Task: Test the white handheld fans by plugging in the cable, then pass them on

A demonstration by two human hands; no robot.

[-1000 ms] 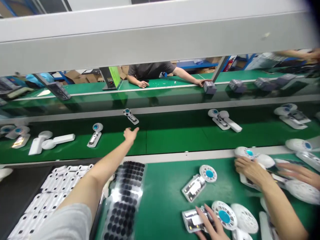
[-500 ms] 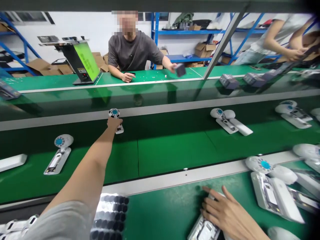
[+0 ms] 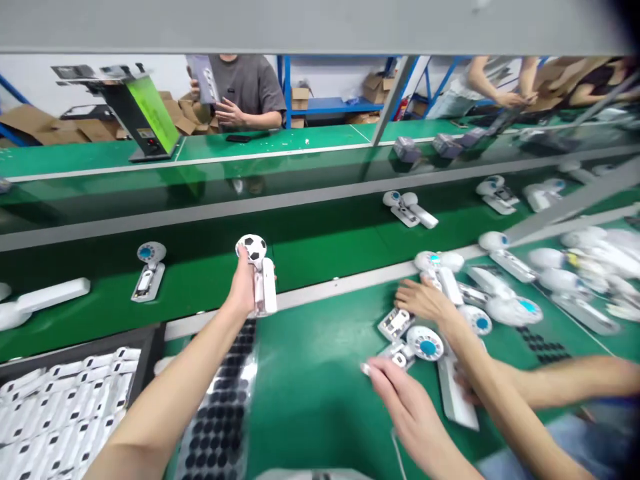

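Note:
My left hand point(image 3: 244, 283) is closed around a white handheld fan point(image 3: 269, 287) over the near edge of the belt. Its round head carries a black-and-white football pattern, and its handle stands in two halves. Lower right, my right hand point(image 3: 413, 407) has its fingers pinched together above the bench. A small white spot shows at the fingertips, too small to name. Just beyond lies an opened fan point(image 3: 425, 343) with a blue-centred head, its inner parts bare. A co-worker's hand point(image 3: 425, 300) reaches in from the right over another opened handle point(image 3: 396, 323).
A green conveyor belt point(image 3: 320, 247) runs across, carrying several fans. A black tray point(image 3: 155, 347) of white parts stands at left, beside a sheet of black round pads point(image 3: 220, 413). Several fans point(image 3: 510, 307) crowd the right bench. People work beyond the belt.
My left hand has lifted a fan off the belt and brought it nearer. My right hand has come off the opened handle. A co-worker's arms have entered at right, and the view has shifted.

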